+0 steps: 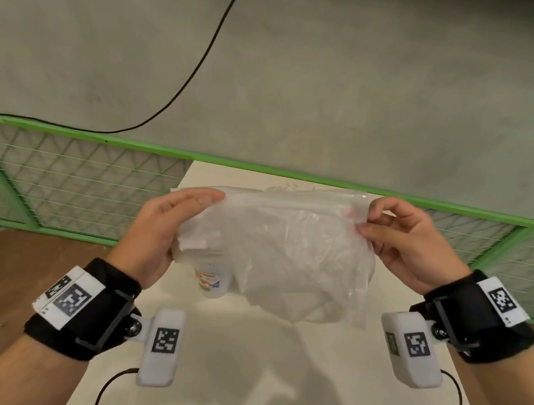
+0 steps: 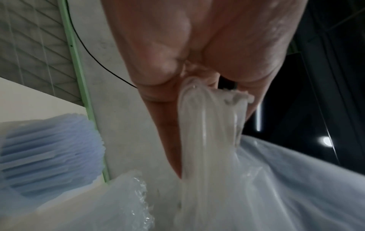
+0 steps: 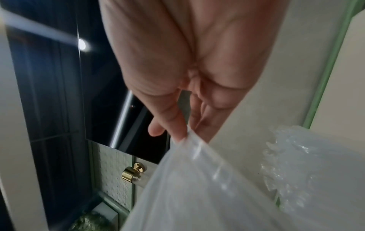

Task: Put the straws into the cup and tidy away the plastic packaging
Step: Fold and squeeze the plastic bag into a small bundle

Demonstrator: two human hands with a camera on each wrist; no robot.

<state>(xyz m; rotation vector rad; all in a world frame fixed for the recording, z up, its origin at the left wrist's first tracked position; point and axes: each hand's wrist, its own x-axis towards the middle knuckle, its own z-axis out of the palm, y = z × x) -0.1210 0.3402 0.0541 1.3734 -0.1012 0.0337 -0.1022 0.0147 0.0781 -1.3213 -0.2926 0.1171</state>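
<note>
My forearms are bare. Each wrist wears a black strap (image 1: pixel 91 310) bearing white tags with black square codes, and a white camera block (image 1: pixel 161 347) with its own code and a dark cable.

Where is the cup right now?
In the head view the cup stands on the white table, left of centre, partly hidden under the plastic bag, near the left hand.

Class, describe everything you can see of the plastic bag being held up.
The plastic bag is thin, translucent, whitish film, crumpled and sagging. It hangs in the air above the white table, stretched between both hands. The left hand grips one bunched end; the right hand pinches the opposite top corner. It partly hides the cup behind.
</note>
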